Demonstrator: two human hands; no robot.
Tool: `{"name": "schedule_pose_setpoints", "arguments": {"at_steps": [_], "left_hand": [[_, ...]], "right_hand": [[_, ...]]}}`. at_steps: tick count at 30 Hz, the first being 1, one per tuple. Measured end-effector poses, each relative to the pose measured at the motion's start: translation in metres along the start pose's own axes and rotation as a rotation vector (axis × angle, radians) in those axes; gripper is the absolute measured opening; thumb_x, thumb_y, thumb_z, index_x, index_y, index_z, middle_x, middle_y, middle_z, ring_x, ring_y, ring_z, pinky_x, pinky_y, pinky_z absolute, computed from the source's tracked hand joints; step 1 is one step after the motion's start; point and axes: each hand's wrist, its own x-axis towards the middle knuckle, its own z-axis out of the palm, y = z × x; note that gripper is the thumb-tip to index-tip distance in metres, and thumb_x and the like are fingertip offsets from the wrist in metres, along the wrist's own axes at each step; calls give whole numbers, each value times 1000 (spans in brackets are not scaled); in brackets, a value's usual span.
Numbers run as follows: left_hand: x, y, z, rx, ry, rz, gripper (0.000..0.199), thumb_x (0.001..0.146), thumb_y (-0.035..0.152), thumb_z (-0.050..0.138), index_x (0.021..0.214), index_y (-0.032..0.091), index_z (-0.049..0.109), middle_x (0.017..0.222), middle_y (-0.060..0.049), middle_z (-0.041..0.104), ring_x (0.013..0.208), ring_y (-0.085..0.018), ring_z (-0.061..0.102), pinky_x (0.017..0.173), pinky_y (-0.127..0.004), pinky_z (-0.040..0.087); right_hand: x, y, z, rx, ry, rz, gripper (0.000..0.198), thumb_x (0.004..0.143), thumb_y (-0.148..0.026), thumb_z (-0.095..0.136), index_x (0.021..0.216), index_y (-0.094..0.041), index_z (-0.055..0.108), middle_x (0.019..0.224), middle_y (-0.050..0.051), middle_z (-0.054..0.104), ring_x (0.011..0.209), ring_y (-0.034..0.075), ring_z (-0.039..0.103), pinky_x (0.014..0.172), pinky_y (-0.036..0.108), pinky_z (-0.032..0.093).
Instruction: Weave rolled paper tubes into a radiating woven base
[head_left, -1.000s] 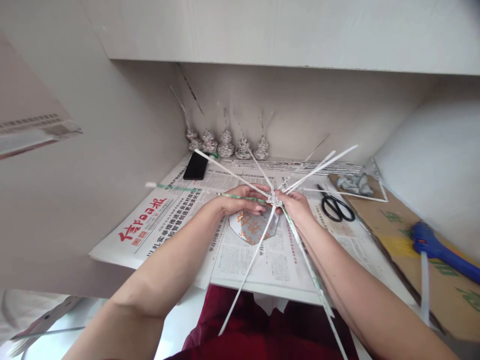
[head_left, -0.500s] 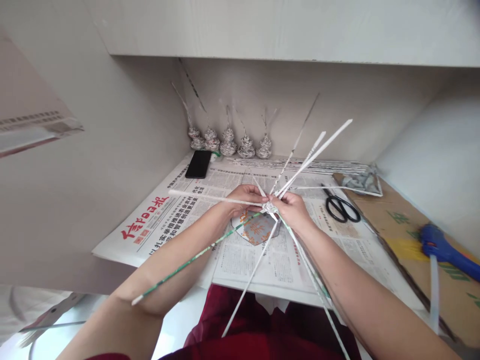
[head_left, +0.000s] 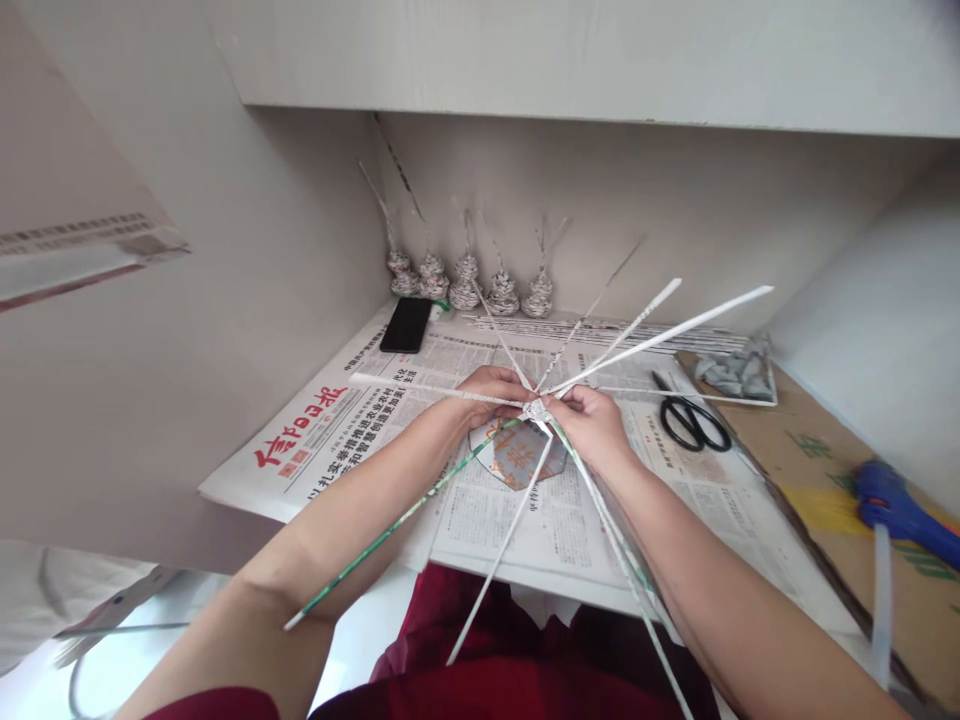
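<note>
Between my hands is a small woven paper piece (head_left: 536, 409), with several rolled-paper strips fanning out from it in all directions. My left hand (head_left: 495, 388) pinches its left side, fingers closed. On the right, my right hand (head_left: 592, 420) grips the strips at the woven centre between thumb and fingers. A green-patterned paper strip (head_left: 397, 522) runs down across my left forearm, and a white strip (head_left: 660, 338) sticks out to the upper right. Beneath the weave lies a grey polygonal piece (head_left: 520, 455) with orange characters, partly covered by strips.
Newspaper (head_left: 300, 440) covers the table. Several gourd-shaped woven pieces (head_left: 465, 285) line the back wall beside a black phone (head_left: 406, 325). Rolled paper sticks (head_left: 675, 338) lie behind. At right are black scissors (head_left: 694, 423), cardboard (head_left: 810, 480) and a blue glue gun (head_left: 900, 510).
The strips at the upper right have spread apart and swung lower to the right. Another strip now points to the upper left. Both hands keep hold of the weave; the view shifted slightly.
</note>
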Motion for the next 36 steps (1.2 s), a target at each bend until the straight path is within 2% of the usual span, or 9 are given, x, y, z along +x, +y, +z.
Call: {"name": "schedule_pose_setpoints", "arguments": {"at_steps": [6, 11, 17, 22, 24, 31, 36], "left_hand": [[0, 1, 1, 1, 34, -37, 23, 50, 13, 82, 60, 11, 62, 60, -2, 63, 54, -10, 59, 54, -21, 47], [-1, -1, 1, 2, 0, 12, 24, 50, 15, 82, 57, 12, 59, 58, -2, 62, 53, -10, 58, 53, -21, 46], [1, -4, -2, -9, -106, 69, 30, 50, 16, 83, 76, 8, 70, 62, -4, 65, 51, -9, 55, 52, -21, 43], [-1, -3, -1, 3, -104, 84, 36, 51, 13, 82, 85, 9, 71, 63, -3, 65, 52, -9, 55, 53, -22, 43], [-3, -2, 1, 10, -89, 82, 35, 52, 11, 82, 85, 9, 71, 62, -3, 65, 51, -10, 55, 52, -22, 43], [-2, -3, 4, 21, -10, 64, 34, 49, 10, 83, 81, 9, 71, 64, -3, 67, 50, -12, 58, 48, -22, 44], [-1, -6, 6, 88, -18, 90, 29, 51, 9, 81, 78, 9, 71, 58, -1, 65, 46, -10, 55, 48, -21, 43]], "right_hand": [[-7, -7, 5, -14, 31, -86, 23, 72, -40, 69, 75, -18, 63, 68, 3, 70, 58, 15, 60, 55, 24, 44], [-5, -9, 3, -32, 47, -72, 25, 70, -42, 69, 76, -17, 66, 69, 5, 70, 61, 17, 62, 57, 25, 45], [-3, -7, 5, 123, 18, -7, 30, 70, -45, 69, 82, -18, 67, 71, 4, 71, 60, 17, 63, 58, 27, 47], [-4, -7, 7, 178, -13, 56, 32, 67, -46, 72, 86, -20, 66, 66, 1, 69, 50, 16, 59, 50, 27, 46], [-4, -5, 6, 123, -19, 37, 31, 68, -45, 71, 86, -20, 65, 64, 1, 68, 50, 16, 59, 49, 27, 46], [-4, -1, 1, -302, 89, -197, 25, 77, -45, 62, 79, -20, 67, 60, 0, 65, 51, 14, 57, 53, 25, 41], [-3, -4, -3, -459, 84, -245, 23, 77, -43, 61, 75, -21, 68, 63, 2, 65, 54, 15, 55, 56, 26, 39]]}}
